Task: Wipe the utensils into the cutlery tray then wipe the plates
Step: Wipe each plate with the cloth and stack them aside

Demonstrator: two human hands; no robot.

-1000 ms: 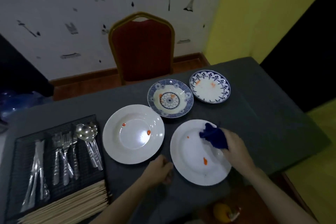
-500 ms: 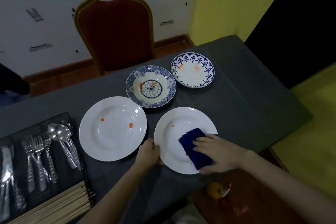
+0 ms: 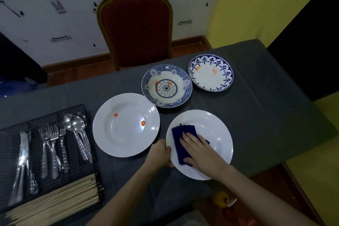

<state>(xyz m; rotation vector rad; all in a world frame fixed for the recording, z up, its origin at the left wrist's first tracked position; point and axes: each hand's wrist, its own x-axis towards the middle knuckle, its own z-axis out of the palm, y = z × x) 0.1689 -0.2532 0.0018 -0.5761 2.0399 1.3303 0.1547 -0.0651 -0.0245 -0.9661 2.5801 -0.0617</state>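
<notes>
Pressing flat on the cloth (image 3: 180, 143), the right hand (image 3: 199, 149) lies palm down with its fingers straight and pointing far-left, pinning the dark blue cloth to the near white plate (image 3: 218, 134). The forearm runs in from the near right corner, low over the plate's near rim. No curl in those fingers: the hand is spread out, not grasping.

Left hand (image 3: 161, 153) now: it sits at the near plate's left rim, fingers bent and gripping that edge, forearm coming up from the near edge of the grey table (image 3: 266, 115).

Just left of it, the second white plate (image 3: 126, 141) shows two orange spots. Beyond, the patterned bowl (image 3: 183, 82) carries orange smears near its centre, and the blue-edged plate (image 3: 211, 82) at far right has two orange marks as well. The four dishes sit close together, but none overlap.

Far left on the table, the black wire tray (image 3: 77, 154) holds the knives (image 3: 23, 159), forks (image 3: 52, 145) and spoons (image 3: 75, 124) in separate slots, handles toward the near side, with chopsticks (image 3: 53, 202) laid crosswise at its near end.

A red chair (image 3: 135, 29) stands at the table's far side.
</notes>
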